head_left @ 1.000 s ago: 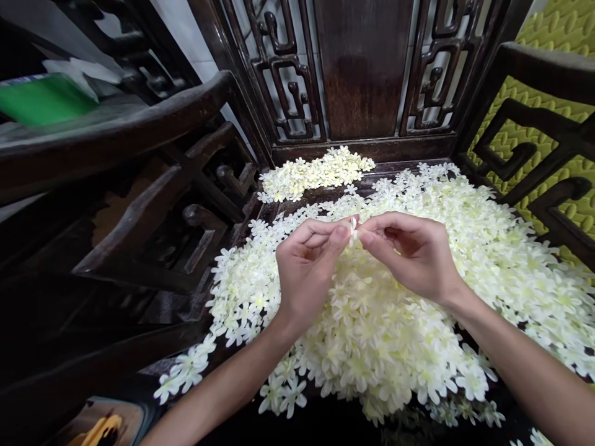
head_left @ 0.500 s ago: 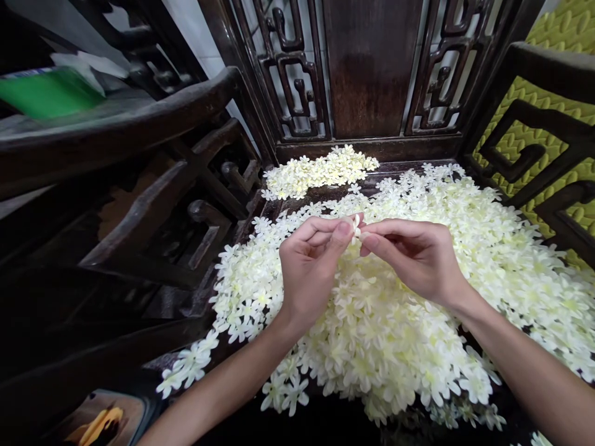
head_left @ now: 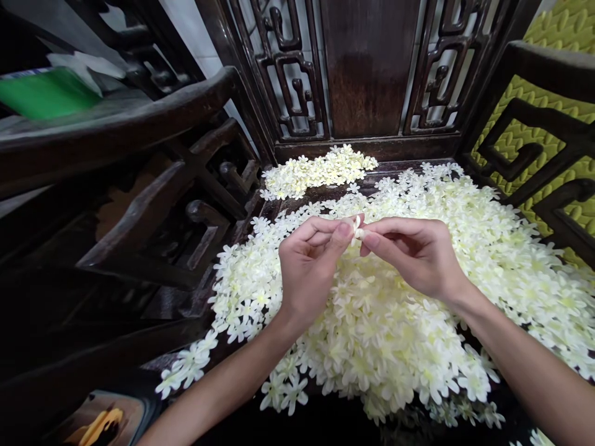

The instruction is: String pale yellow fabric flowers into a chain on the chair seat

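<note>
Watching from my remote feed, I have the left hand (head_left: pixel 310 266) and the right hand (head_left: pixel 416 254) meeting fingertip to fingertip above the flowers, with one small white blossom (head_left: pixel 357 228) between them. Each hand is closed to a thumb-and-forefinger pinch, the other fingers loosely curled; the left appears to grip the blossom from one side and the right its near, lower part. The fingertips hide much of it, so I can't tell whether it is one part or two pressed together. Under the hands spreads a broad, loose pile of white flowers (head_left: pixel 381 334) on the dark wooden seat (head_left: pixel 294 207), and a smaller flower heap (head_left: pixel 320 170) lies apart from it, near the carved chair back (head_left: pixel 372 80). I'd judge the step in hand to be fine fingertip work on this single blossom, done in the air rather than down in the pile. To my eye the next move calls for a light, steady left pinch and small, well-aligned motion from the right fingertips, since thin petals could bend or slip.
</note>
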